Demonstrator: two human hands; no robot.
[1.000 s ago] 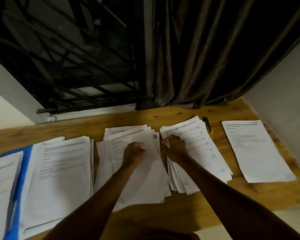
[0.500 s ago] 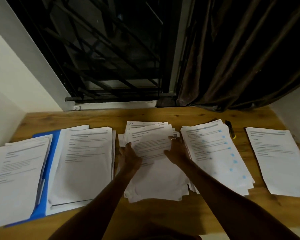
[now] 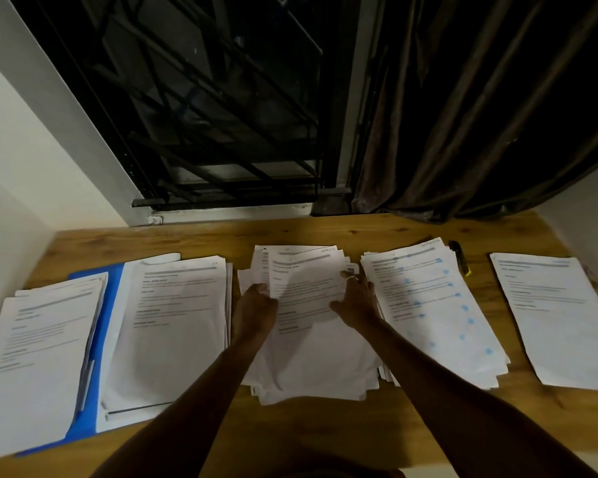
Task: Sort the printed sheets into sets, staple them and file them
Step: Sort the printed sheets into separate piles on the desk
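Observation:
Several piles of printed sheets lie in a row on the wooden desk [image 3: 325,229]. My left hand [image 3: 254,310] and my right hand [image 3: 354,301] grip the two side edges of the top sheets of the loose middle pile [image 3: 308,339], whose sheets lie askew. Left of it lies a neater pile [image 3: 173,326] on an open blue folder [image 3: 107,305], and another pile [image 3: 38,350] covers the folder's left half. To the right sit a pile with blue dots [image 3: 435,312] and a thin pile [image 3: 560,315].
A small black and yellow object [image 3: 460,257] lies behind the dotted pile. A barred window [image 3: 221,115] and a dark curtain [image 3: 480,115] back the desk. White walls close in both sides; the desk's front edge runs near my arms.
The view has swung left and down, bringing the far-left pile into sight. My hands opened from fists on the middle pile and moved to its side edges, taking hold of the top sheets.

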